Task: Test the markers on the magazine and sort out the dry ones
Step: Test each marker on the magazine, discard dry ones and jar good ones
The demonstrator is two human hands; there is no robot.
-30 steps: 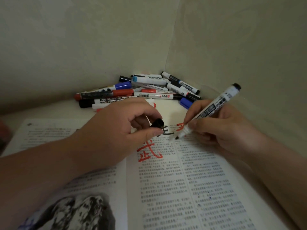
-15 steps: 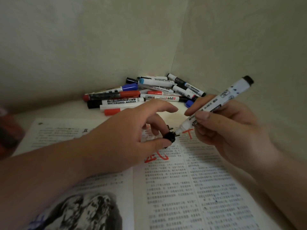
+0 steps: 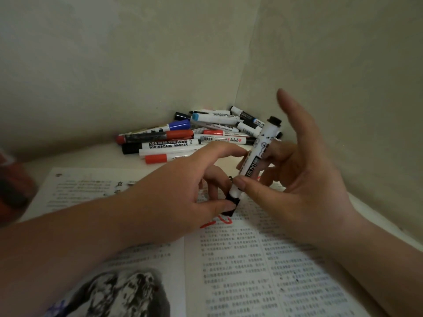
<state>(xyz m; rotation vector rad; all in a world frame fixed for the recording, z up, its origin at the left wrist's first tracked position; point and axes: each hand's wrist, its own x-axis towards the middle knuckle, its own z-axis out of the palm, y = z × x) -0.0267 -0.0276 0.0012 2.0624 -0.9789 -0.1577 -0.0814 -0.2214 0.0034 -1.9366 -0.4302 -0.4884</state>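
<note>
White plastic marker [image 3: 256,161], black print on the barrel, black end plug: you are holding it steeply tilted in your right hand [image 3: 297,179]. Your thumb is pressing the lower barrel against the curled middle fingers, while the index finger is sticking straight up, clear of it. Its writing end is pointing down into the gap between your two hands.

Black plastic cap [image 3: 231,204]: your left hand [image 3: 183,191] is pinching it between thumb and fingers, directly at the marker's lower end and touching it. Whether it is sitting fully over the tip cannot be told.

Open printed-paper magazine [image 3: 251,271]: it is lying flat beneath both your hands, with dense text columns under your right wrist and a dark photograph under your left forearm.

Red ink strokes [image 3: 217,221]: these are showing on the page just below the cap.

Heap of whiteboard markers [image 3: 194,138], with red, blue and black caps: it is lying beyond your fingertips, in the corner of the pale walls [image 3: 137,65].

Blurred red object [image 3: 11,191]: it is sitting well to the outside of your left arm, and what it is cannot be told.
</note>
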